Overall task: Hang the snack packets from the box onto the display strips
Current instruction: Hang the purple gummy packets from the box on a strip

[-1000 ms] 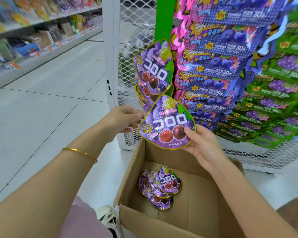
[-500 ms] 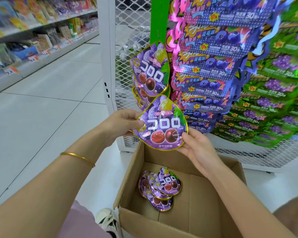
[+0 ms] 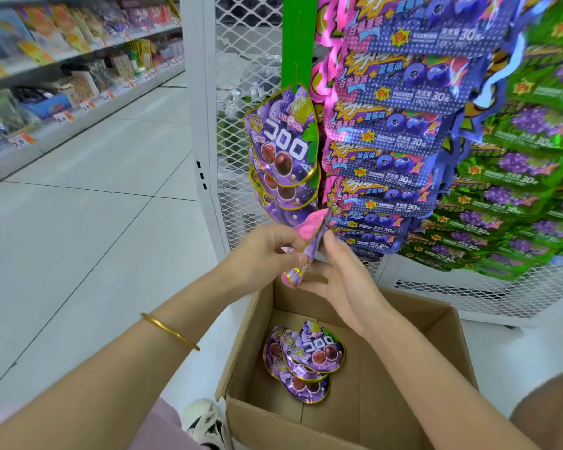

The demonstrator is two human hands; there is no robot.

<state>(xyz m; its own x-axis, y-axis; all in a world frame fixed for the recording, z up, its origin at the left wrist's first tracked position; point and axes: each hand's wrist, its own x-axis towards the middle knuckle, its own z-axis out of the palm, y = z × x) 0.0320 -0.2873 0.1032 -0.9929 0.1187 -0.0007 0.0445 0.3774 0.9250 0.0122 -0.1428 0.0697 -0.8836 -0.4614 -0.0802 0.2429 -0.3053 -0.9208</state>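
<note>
Since half a second ago the purple teardrop-shaped foil snack packet (image 3: 307, 246) has been turned from face-on to nearly edge-on, so its pink back now shows; both hands have closed in on it at the centre of the frame, just below the hanging column.

The left hand (image 3: 267, 251) grips the packet's left edge, fingers curled round it and thumb on top; the right hand (image 3: 342, 280) lies far flatter, thumb upright against the packet's right side and straight fingers (image 3: 309, 284) touching beneath its lower tip, steadying more than pinching.

The green plastic display strip (image 3: 298, 43) drops from the top centre against the white wire-mesh rack (image 3: 241, 60); several matching hung packets (image 3: 281, 147) overlap down it, the lowest just above the held one; blue foil snack packs (image 3: 400, 131) crowd just to the right.

The brown cardboard box (image 3: 241, 336) sits open at the lower centre; a few spare packets (image 3: 306, 358) lie stacked on its floor.

By my reading the step in hand is orienting the packet for hanging; next its top hole, which I cannot make out here, would need lifting to a free hook under the lowest hung packet and threading on; several packets remain after it.
</note>
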